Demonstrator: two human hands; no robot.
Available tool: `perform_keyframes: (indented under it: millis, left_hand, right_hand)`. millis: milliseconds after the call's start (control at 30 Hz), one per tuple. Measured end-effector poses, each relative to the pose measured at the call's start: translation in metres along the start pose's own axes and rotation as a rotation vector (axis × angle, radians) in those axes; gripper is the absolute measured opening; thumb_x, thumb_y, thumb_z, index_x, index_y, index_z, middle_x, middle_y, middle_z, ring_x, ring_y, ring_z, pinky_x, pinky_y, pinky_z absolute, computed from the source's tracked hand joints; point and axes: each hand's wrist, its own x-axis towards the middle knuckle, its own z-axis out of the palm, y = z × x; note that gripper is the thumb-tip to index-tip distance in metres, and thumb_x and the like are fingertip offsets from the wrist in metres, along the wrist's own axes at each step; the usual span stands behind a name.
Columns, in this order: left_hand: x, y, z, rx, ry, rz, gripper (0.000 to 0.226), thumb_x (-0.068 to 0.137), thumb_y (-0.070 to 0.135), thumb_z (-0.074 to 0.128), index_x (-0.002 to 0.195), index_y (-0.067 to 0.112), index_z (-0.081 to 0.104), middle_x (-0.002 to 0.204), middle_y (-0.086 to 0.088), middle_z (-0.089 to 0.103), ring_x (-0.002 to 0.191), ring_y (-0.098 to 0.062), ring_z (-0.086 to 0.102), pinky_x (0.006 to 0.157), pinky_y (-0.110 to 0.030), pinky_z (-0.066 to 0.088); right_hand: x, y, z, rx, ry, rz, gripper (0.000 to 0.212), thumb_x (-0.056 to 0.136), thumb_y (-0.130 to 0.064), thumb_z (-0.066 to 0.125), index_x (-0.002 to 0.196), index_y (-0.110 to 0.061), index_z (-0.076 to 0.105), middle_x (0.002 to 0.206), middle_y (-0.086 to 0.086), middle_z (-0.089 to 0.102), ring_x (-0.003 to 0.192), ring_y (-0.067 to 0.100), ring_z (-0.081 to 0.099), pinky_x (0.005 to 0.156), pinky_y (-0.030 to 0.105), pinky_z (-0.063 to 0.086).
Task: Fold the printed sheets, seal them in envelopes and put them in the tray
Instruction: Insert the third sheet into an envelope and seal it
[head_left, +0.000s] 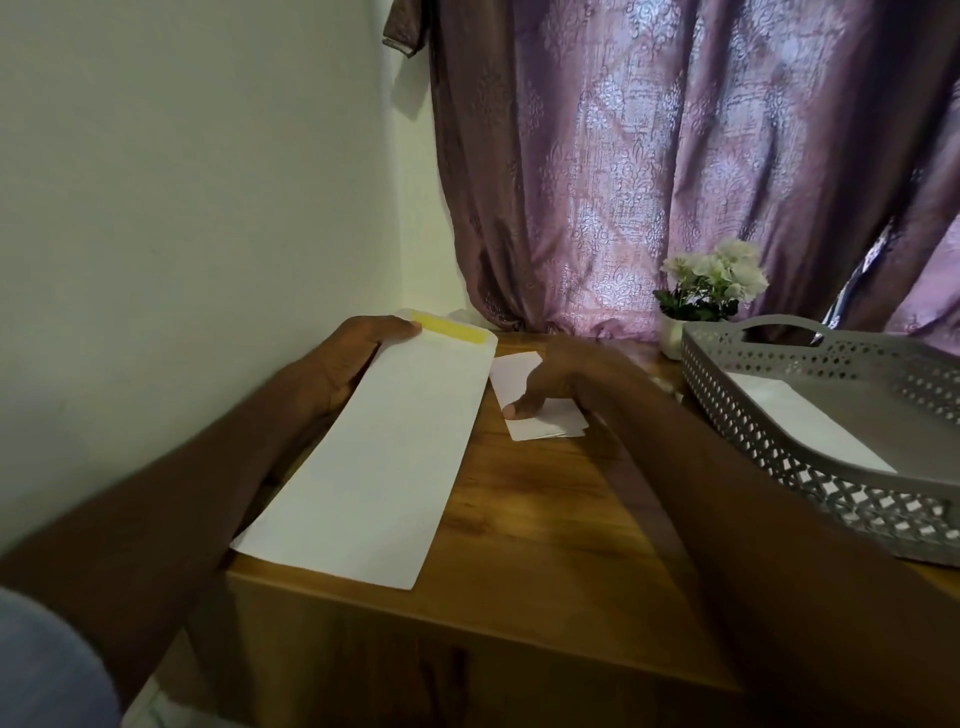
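Note:
My left hand (353, 364) holds a long white envelope (384, 457) by its far end, thumb on top near the yellow strip of its open flap (453, 329). The envelope slants over the left part of the wooden table. My right hand (561, 384) reaches onto a small folded white sheet (540, 423) lying on the table, thumb pressing on it and fingers curled over its far side. A grey perforated tray (737, 410) stands at the right, with one white envelope (800, 421) lying inside it.
The wooden table (545, 519) stands against a pale wall on the left and a purple patterned curtain (675, 156) behind. A small white pot of white flowers (706, 291) sits behind the tray. The table's front edge is close to me.

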Motion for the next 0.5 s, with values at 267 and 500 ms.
perform_keyframes:
  millis: [267,500]
  left_hand:
    - [0.000,-0.006,0.015,0.095,0.049,0.050,0.049,0.080,0.037,0.077,0.120,0.012,0.063,0.103,-0.015,0.070,0.091,-0.029,0.067,0.083,-0.040,0.054]
    - [-0.001,-0.005,0.016,0.183,0.067,0.105,0.051,0.072,0.040,0.079,0.112,0.010,0.068,0.111,-0.018,0.071,0.099,-0.033,0.067,0.088,-0.042,0.053]
  right_hand:
    - [0.023,0.006,0.014,0.187,0.135,0.050,0.064,0.071,-0.028,0.092,0.122,-0.001,0.063,0.119,0.011,0.065,0.099,0.027,0.060,0.076,0.032,0.049]
    - [0.027,0.012,0.001,0.807,0.318,0.079,0.028,0.086,-0.008,0.073,0.108,-0.004,0.058,0.091,0.013,0.064,0.084,0.027,0.063,0.065,0.033,0.051]
